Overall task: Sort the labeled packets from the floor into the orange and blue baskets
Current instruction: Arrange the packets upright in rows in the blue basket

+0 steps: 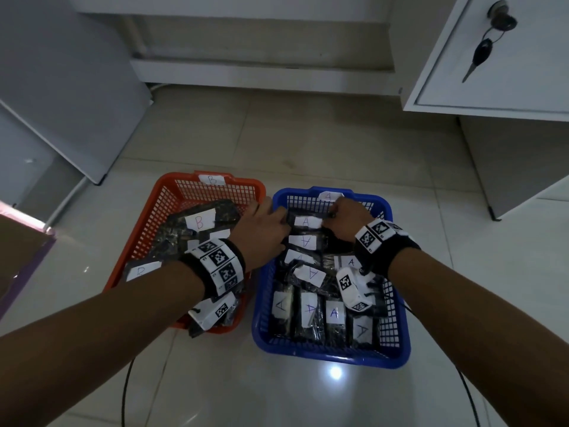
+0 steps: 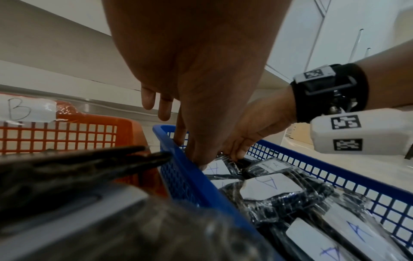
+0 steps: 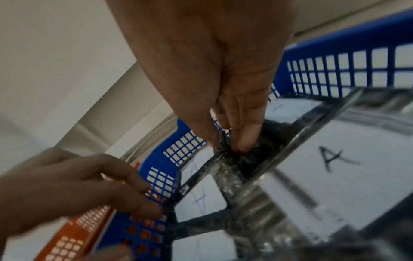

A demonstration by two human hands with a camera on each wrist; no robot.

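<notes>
The blue basket (image 1: 332,359), tagged A, holds several black packets with white A labels. To its left the orange basket (image 1: 181,183), tagged B, holds B packets. Both hands are at the far end of the blue basket on one A packet (image 1: 306,221). My left hand (image 1: 281,221) pinches its left end just inside the rim. My right hand (image 1: 331,216) pinches its right end. In the left wrist view my left hand (image 2: 197,159) reaches down onto that packet (image 2: 215,167). In the right wrist view my right hand (image 3: 232,146) pinches its dark plastic (image 3: 225,159).
A white cabinet (image 1: 492,72) with a key in its lock stands at the right, and a grey panel (image 1: 61,87) leans at the left. A cardboard box (image 1: 18,241) sits at the left edge. Thin cables (image 1: 126,392) trail over the glossy tiled floor.
</notes>
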